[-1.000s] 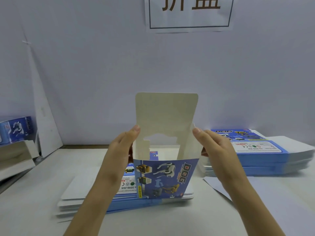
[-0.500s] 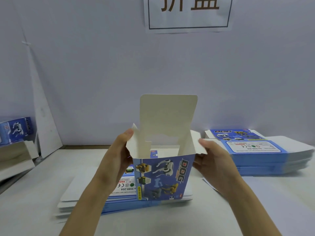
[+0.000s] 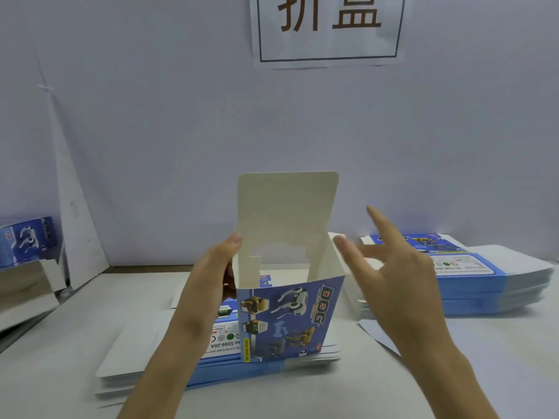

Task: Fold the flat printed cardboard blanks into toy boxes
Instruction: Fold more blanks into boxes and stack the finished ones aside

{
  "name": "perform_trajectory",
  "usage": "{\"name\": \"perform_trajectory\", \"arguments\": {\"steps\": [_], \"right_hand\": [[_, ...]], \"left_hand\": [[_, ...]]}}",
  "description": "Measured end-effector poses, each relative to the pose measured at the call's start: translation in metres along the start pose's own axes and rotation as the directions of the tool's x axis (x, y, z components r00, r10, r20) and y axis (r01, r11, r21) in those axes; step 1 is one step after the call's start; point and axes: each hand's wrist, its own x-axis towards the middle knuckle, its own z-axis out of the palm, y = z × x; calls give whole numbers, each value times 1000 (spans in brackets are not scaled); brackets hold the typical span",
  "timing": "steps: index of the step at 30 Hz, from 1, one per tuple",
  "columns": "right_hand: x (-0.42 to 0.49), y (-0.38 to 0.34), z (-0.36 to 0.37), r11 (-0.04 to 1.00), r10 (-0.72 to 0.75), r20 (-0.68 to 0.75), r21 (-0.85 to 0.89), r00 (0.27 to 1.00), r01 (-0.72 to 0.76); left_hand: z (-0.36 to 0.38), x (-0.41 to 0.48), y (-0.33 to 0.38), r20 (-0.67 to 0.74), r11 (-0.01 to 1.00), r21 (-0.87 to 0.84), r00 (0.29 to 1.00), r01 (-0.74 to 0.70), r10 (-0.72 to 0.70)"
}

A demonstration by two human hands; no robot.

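Half-formed box (image 3: 290, 316) is mid-frame over the stack of blanks (image 3: 145, 355), with the left hand (image 3: 211, 276) pinching its left wall and the tall flap (image 3: 287, 213) standing up. Right hand (image 3: 396, 279) is off it, fingers spread apart. With a one-sided grip, pushing that flap down could skew or crush the box, I'd guess.

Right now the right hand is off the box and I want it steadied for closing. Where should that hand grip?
Probably the right wall of the box, near its open top rim, coming from the right: that wall stands upright and bare, and the left hand grips the opposite side.
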Motion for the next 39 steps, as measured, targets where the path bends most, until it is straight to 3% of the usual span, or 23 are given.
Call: {"name": "perform_trajectory", "arguments": {"steps": [6, 10, 16, 18, 21, 23, 25, 27, 28, 30, 34, 36, 37, 39], "right_hand": [[-6, -1, 12, 996, 58, 101, -70, 993, -51], [-8, -6, 12, 983, 152, 129, 80, 980, -163], [-8, -8, 13, 987, 160, 126, 12, 979, -163], [-9, -9, 14, 979, 193, 140, 36, 971, -199], [-12, -14, 15, 977, 197, 153, 49, 968, -206], [-13, -15, 16, 979, 195, 136, 33, 971, -201], [-12, -14, 15, 973, 223, 125, 37, 967, -229], [-11, -16, 12, 968, 236, 129, 53, 963, -244], [-11, -18, 11, 972, 222, 127, 54, 967, -230], [-14, -23, 11, 983, 180, 122, 25, 976, -184], [-15, -25, 10, 990, 119, 156, -89, 981, -106], [-14, -24, 9, 990, 119, 172, -94, 978, -104], [-14, -24, 8, 990, 117, 177, -99, 977, -101], [-14, -25, 8, 987, 113, 192, -134, 975, -88]], "left_hand": [[3, -1, 0, 36, 1000, 7, 999, 7, -7], [-2, 0, 1, 6, 1000, -27, 1000, 11, -11], [-19, 10, -13, 116, 985, -161, 992, 66, -47], [-31, 13, -19, 174, 963, -223, 978, 153, -115], [-43, 15, -23, 230, 939, -62, 920, 339, -317], [-41, 16, -16, 161, 921, 66, 907, 383, -389], [-37, 15, -6, -22, 916, 271, 953, 295, -301], [-32, 7, 8, -175, 838, 539, 985, 86, 11], [-28, 1, 16, -201, 775, 632, 968, 10, 152], [-15, -11, 24, -208, 673, 739, 934, -44, 289], [1, -18, 25, -206, 556, 831, 933, 6, 297], [-5, -19, 31, -146, 543, 821, 855, -176, 498], [-9, -19, 34, -63, 484, 829, 814, -280, 578], [-13, -20, 37, 2, 424, 837, 776, -347, 631]]}}
